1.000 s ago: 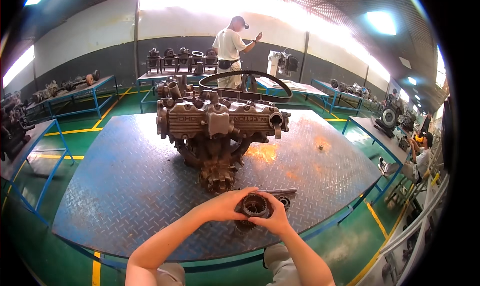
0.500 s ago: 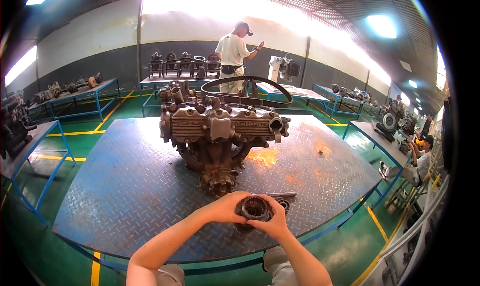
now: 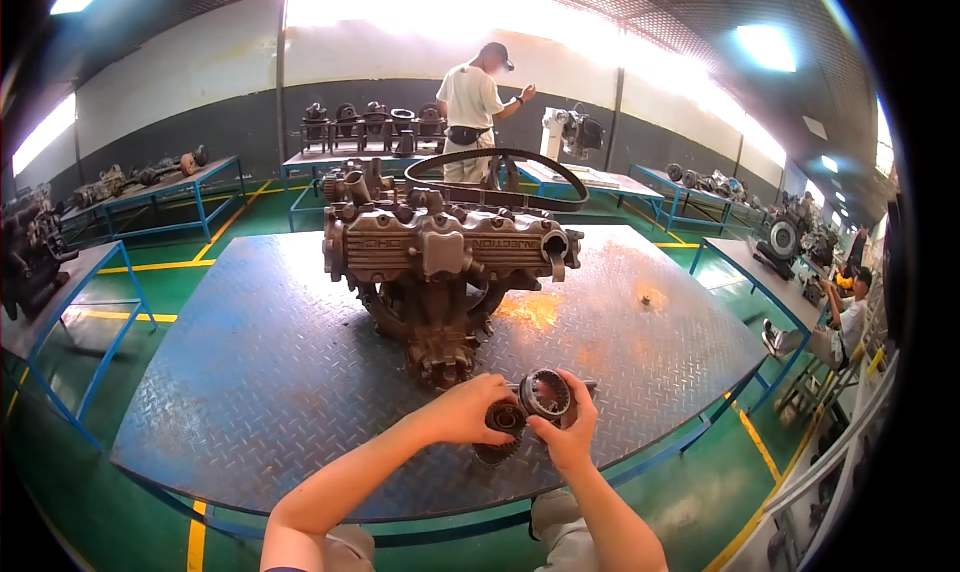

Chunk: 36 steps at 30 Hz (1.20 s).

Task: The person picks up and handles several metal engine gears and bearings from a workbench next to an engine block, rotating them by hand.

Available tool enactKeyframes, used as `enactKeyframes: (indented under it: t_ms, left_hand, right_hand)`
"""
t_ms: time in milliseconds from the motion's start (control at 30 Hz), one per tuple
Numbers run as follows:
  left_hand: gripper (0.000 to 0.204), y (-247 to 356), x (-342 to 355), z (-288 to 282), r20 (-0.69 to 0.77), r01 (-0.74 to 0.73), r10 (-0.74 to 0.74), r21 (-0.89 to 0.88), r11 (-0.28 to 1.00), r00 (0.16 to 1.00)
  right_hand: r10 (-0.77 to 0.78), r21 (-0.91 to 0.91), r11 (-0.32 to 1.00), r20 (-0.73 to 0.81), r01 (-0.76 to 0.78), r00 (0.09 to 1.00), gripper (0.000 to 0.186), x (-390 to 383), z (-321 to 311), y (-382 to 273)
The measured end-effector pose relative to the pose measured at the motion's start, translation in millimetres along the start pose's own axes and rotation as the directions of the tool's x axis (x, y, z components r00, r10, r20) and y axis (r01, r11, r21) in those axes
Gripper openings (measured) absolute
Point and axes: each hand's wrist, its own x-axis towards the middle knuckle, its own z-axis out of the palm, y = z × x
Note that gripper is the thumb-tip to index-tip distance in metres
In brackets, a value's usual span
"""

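- On the engine (image 3: 440,317), along the ribbed brownish metal cover (image 3: 400,234) at its top: stand two groups of raised lettering, cast in the same dull tone as the metal around.
- On the left part of that cover: stands the shorter group, just a few large capitals set among the ribs.
- On the right part: stands the longer group, a full word in capitals, running toward the round opening (image 3: 553,243) near the end.
- Between both groups: sits a squarish raised block (image 3: 444,254), parting the lettering.
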Motion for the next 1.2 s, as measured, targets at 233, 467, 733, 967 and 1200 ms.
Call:
enactKeyframes:
  t_ms: [233, 467, 733, 967, 1200]
  left_hand:
    - [0.05, 1, 3, -3, -0.02, 0.091, -0.1, -0.258, 0.962, 0.995]
    - [0.055, 3, 5, -2, -0.22, 0.083, -0.126, -0.197, 0.977, 0.967]
    - [0.056, 14, 6, -4, -0.338, 0.062, -0.117, -0.168, 0.984, 0.934]
    - [0.059, 11, 3, -15, -0.366, 0.034, -0.175, -0.359, 0.933, 0.914]
    - [0.06, 30, 7, -11, -0.343, -0.021, -0.105, -0.346, 0.938, 0.933]
  right_hand:
    - [0.065, 0.083, 0.994, 0.016, -0.066, 0.998, 0.081, 0, -14, 4]
    - [0.088, 0.094, 0.991, 0.071, -0.094, 0.994, 0.077, 4, -12, 0]
    - [0.119, 0.125, 0.986, -0.049, -0.112, 0.992, 0.076, 15, -16, 19]
    - [0.075, -0.055, 0.995, -0.073, -0.079, 0.994, 0.081, 8, -4, 5]
    - [0.001, -0.427, 0.904, -0.055, -0.024, 0.998, 0.079, 3, 5, 5]
